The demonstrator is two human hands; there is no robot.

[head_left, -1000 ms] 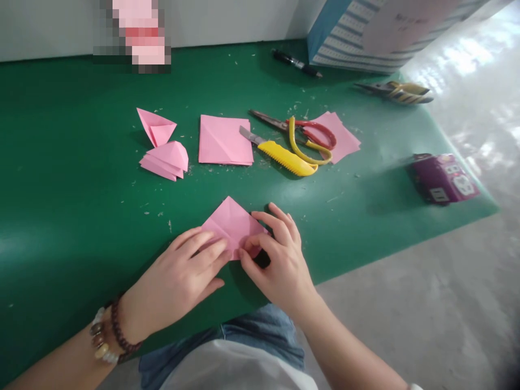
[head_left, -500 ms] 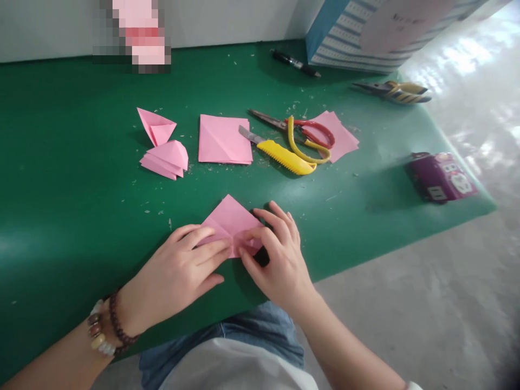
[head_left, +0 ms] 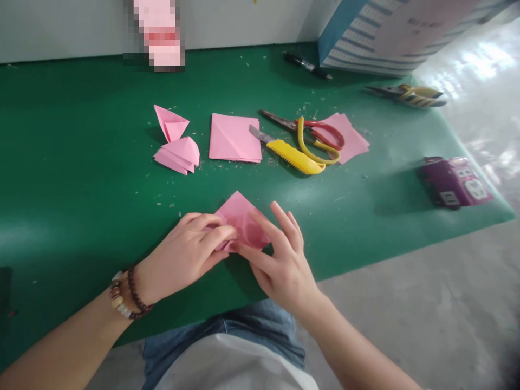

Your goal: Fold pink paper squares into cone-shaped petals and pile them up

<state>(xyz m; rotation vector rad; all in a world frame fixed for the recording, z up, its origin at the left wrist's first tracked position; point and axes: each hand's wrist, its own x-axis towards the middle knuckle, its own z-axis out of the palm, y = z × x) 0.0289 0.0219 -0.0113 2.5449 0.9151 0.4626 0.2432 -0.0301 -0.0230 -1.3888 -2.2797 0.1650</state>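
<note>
A pink paper (head_left: pixel 239 208) lies near the table's front edge with its top corner pointing away from me and its lower edge partly folded. My left hand (head_left: pixel 184 252) grips the paper's lower left part, fingertips pressed on the fold and thumb below. Over the right part spreads my right hand (head_left: pixel 280 260), its index finger on the paper, its thumb at the lower edge and the other fingers raised apart. Both hands hide portions of the paper's sides.
Beyond the hands are folded pink pieces (head_left: pixel 179 154), square pink sheets (head_left: pixel 233 138), a yellow knife (head_left: pixel 294 156) and scissors (head_left: pixel 329 134) over more sheets. A pen (head_left: pixel 306 65), pliers (head_left: pixel 406 94), purple box (head_left: pixel 457 181) and striped bag (head_left: pixel 365 40) stand farther off on the green table (head_left: pixel 81 141).
My left fingers have curled in at the lower fold. The right hand's fingers have opened out over the paper. The whole view has shifted slightly, moving the table items rightward.
</note>
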